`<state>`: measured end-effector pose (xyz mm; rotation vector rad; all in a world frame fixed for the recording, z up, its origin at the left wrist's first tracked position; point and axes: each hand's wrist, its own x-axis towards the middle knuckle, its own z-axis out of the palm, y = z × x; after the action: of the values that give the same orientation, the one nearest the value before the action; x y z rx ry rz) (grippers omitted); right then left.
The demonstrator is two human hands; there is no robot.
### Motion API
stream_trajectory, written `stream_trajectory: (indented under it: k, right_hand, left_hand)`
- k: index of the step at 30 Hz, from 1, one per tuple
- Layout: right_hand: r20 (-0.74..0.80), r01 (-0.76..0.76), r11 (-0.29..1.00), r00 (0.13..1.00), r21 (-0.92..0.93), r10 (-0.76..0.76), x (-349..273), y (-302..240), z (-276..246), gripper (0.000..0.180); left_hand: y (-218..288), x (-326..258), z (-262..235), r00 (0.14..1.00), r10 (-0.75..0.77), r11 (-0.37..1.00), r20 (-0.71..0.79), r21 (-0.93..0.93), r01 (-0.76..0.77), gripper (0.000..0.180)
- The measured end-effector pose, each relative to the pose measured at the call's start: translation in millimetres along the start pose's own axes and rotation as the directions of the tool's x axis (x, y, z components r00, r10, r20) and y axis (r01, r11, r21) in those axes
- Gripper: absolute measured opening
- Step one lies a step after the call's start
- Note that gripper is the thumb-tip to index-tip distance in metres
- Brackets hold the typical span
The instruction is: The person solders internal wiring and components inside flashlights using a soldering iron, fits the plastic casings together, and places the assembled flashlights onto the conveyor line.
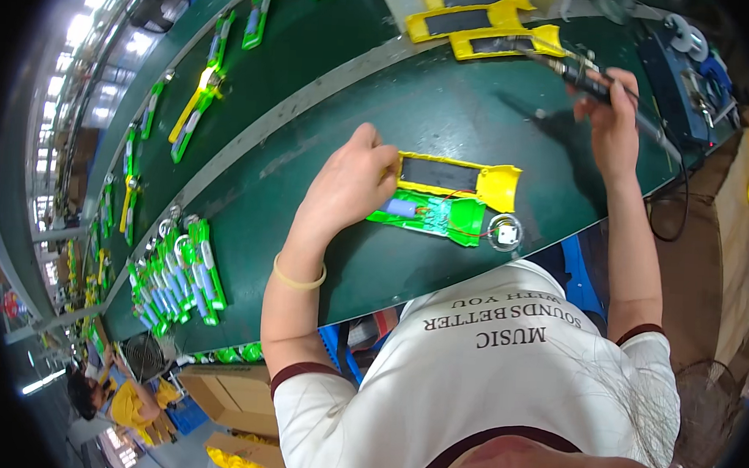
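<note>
My right hand [614, 111] grips a soldering iron [582, 80] with a dark handle, raised over the right of the green bench, its tip toward the yellow shells at the back. My left hand [352, 182] is closed over the left ends of two casing halves; its fingertips and anything in them are hidden. A yellow half [441, 175] with a dark panel lies beyond a green half [426, 218]. Inside the green one are a blue-grey cylindrical cell [400, 207] and red wires. These lead to a round clear lamp piece [505, 233] near the bench edge.
Several yellow shells [462, 21] lie at the back. A dark blue soldering station [675, 80] with a cable stands at right. Several green assemblies [177, 274] are bunched at left; others line a belt [272, 85] beyond a metal rail. Cardboard boxes [235, 396] and a co-worker [133, 403] are lower left.
</note>
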<state>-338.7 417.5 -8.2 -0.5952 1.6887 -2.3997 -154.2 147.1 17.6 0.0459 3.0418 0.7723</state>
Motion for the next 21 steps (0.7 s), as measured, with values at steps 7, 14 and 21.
stream_trajectory:
  k: [7,14,21]
  right_hand:
    - [0.009,-0.125,0.992,0.992,-0.008,0.125,58,25,-40,0.030]
    - [0.048,-0.212,0.972,0.977,0.097,0.208,19,14,-3,0.030]
    - [0.099,-0.180,0.979,0.980,0.096,0.170,19,24,-12,0.033]
  left_hand:
    - [4,1,-1,0.998,-0.061,0.998,0.023,0.008,0.061,0.009]
    - [2,3,-2,0.998,-0.054,0.998,0.021,0.031,0.054,0.009]
    - [-5,7,-15,0.994,-0.063,0.992,-0.090,-0.118,0.052,0.015]
